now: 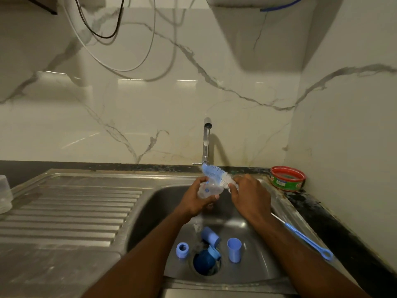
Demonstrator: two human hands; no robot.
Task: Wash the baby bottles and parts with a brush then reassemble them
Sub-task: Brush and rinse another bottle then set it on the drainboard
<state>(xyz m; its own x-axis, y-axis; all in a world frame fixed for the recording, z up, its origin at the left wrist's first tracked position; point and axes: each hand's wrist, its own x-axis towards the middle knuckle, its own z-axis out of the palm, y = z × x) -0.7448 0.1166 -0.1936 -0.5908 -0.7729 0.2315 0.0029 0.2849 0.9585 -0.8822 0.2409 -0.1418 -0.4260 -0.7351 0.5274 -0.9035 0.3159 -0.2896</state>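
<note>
Head view, hands: left hand (194, 200) gripped a clear bottle part (208, 189) over the sink (279, 214), fingers curled round it; right hand (249, 195) pinched the bottle brush (217, 174) near its bristle end, fingers closed on it.
Head view, brush axis: long axis ran from lower right at the right hand up-left to the blue tip, which pointed toward the tap (206, 140); bristles lay across the top of the clear part.
Head view, clear part: held mid-air above the basin; which way its opening faced could not be told (blurred, see-through).
Head view, loose parts: blue ring (182, 250), blue cap (211, 235) lying on its side and blue cup (234, 250) standing upright, all on the sink floor near the drain (206, 263); thin blue brush (309, 240) lay on the sink's right rim.
Head view, rest: red tin (287, 179) on the worktop at back right.
Step in hand: scrubbing the clear part, judged early in the task.
How to do well: keep the left grip firm (wet plastic likely slips), turn the part so bristles reach every side, work under the tap.
</note>
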